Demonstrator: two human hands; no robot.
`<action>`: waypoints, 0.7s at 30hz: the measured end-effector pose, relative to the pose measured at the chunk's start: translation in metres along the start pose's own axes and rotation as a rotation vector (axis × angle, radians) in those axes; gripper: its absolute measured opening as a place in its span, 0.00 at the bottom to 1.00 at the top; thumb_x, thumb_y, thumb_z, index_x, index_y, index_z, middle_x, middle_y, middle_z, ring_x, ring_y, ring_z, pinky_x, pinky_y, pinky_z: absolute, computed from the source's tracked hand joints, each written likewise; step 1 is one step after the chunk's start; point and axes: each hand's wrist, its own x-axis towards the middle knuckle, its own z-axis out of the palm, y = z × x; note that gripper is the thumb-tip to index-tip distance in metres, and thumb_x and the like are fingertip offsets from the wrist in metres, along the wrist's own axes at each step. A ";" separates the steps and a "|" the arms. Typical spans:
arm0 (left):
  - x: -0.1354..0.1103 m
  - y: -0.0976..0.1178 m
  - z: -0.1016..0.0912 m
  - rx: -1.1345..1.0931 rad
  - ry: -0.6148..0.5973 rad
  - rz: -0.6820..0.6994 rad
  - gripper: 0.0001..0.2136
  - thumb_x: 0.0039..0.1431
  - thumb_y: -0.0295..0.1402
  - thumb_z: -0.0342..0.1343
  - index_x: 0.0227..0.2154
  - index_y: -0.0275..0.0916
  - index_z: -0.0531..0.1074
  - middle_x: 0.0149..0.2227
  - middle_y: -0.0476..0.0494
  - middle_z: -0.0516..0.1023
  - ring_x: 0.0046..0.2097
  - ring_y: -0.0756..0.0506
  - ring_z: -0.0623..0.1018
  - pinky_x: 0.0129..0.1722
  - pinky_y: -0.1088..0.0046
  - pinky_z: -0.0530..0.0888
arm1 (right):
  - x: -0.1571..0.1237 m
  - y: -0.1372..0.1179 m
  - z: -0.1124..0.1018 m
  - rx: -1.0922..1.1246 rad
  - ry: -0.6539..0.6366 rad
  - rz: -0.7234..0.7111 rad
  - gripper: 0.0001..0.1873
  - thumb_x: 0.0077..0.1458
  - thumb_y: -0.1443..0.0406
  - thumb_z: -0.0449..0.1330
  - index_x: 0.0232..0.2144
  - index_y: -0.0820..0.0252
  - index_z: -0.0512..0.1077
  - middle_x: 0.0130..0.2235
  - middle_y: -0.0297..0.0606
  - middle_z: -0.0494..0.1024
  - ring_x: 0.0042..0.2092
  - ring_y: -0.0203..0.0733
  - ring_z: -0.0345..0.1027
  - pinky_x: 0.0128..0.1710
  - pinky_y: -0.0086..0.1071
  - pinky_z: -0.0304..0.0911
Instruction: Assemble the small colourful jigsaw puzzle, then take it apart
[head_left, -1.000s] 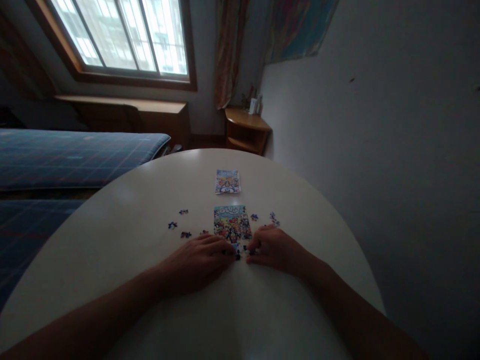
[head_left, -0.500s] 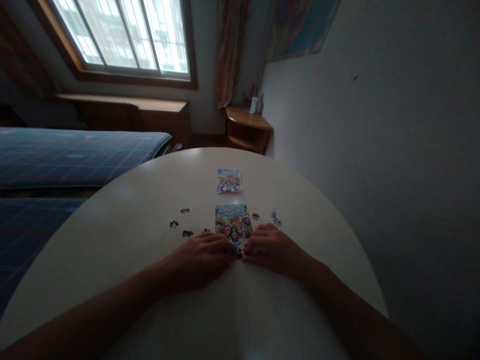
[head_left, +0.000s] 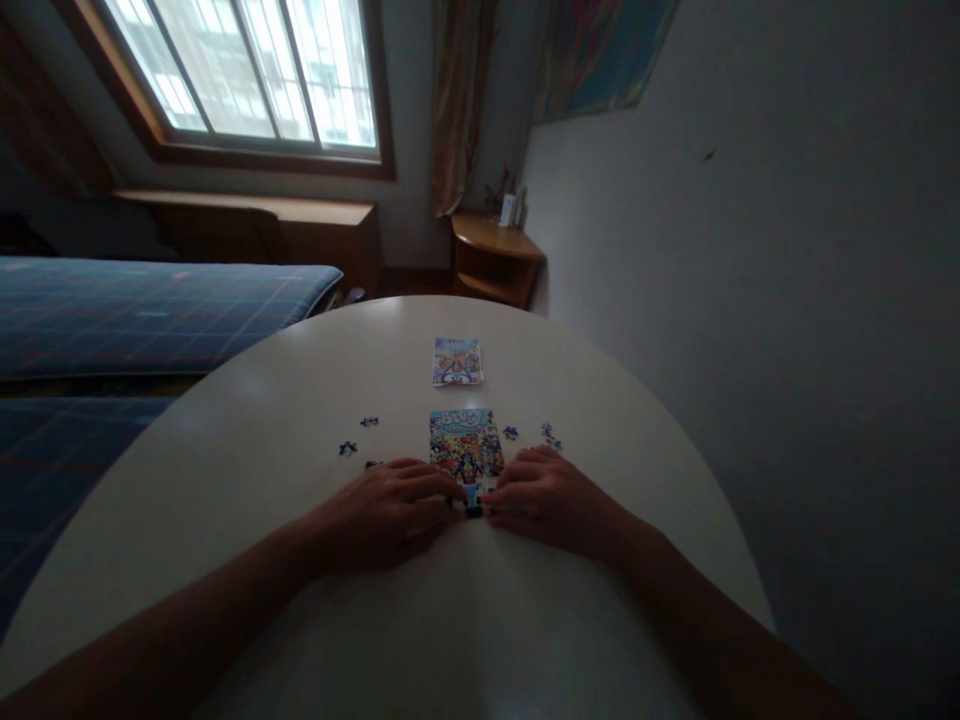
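My left hand (head_left: 401,507) and right hand (head_left: 551,500) are just apart at the puzzle's bottom, around 7 and 5 o'clock of the printed part (head_left: 465,440); can't tell if they're gripping. Table edge (head_left: 420,302) curves well past the printed sheet (head_left: 457,362) at 12.

Your table (head_left: 315,380) smooth, shiny. Your puzzle (head_left: 466,440) looks like card. Bed cover (head_left: 150,315) cloth. Corner shelf (head_left: 491,235) shiny wood.
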 end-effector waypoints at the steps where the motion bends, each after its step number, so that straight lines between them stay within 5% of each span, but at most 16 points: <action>1: -0.002 -0.004 -0.003 0.005 0.022 -0.017 0.08 0.65 0.27 0.51 0.42 0.41 0.73 0.47 0.45 0.79 0.48 0.46 0.77 0.49 0.66 0.74 | 0.000 0.001 -0.001 0.013 0.011 0.004 0.09 0.59 0.57 0.63 0.40 0.52 0.78 0.37 0.35 0.80 0.40 0.40 0.71 0.43 0.35 0.59; 7: -0.028 -0.042 -0.028 0.089 0.025 -0.219 0.07 0.65 0.32 0.52 0.40 0.43 0.75 0.43 0.45 0.79 0.43 0.46 0.77 0.45 0.66 0.74 | -0.002 0.004 -0.001 0.013 -0.005 -0.023 0.07 0.61 0.60 0.61 0.39 0.49 0.79 0.38 0.34 0.79 0.40 0.39 0.71 0.43 0.37 0.59; 15: -0.063 -0.086 -0.038 0.227 0.038 -0.775 0.13 0.65 0.41 0.48 0.41 0.43 0.76 0.46 0.43 0.79 0.43 0.41 0.78 0.44 0.63 0.74 | -0.005 0.008 -0.004 0.089 0.028 0.013 0.11 0.55 0.60 0.66 0.43 0.51 0.78 0.41 0.37 0.78 0.43 0.41 0.71 0.47 0.38 0.62; 21: -0.061 -0.093 -0.028 0.167 0.063 -0.838 0.16 0.66 0.43 0.47 0.42 0.43 0.78 0.46 0.43 0.79 0.40 0.44 0.79 0.45 0.66 0.73 | -0.002 0.005 0.001 -0.022 0.017 -0.045 0.11 0.62 0.60 0.60 0.46 0.44 0.77 0.55 0.37 0.74 0.53 0.45 0.67 0.54 0.44 0.61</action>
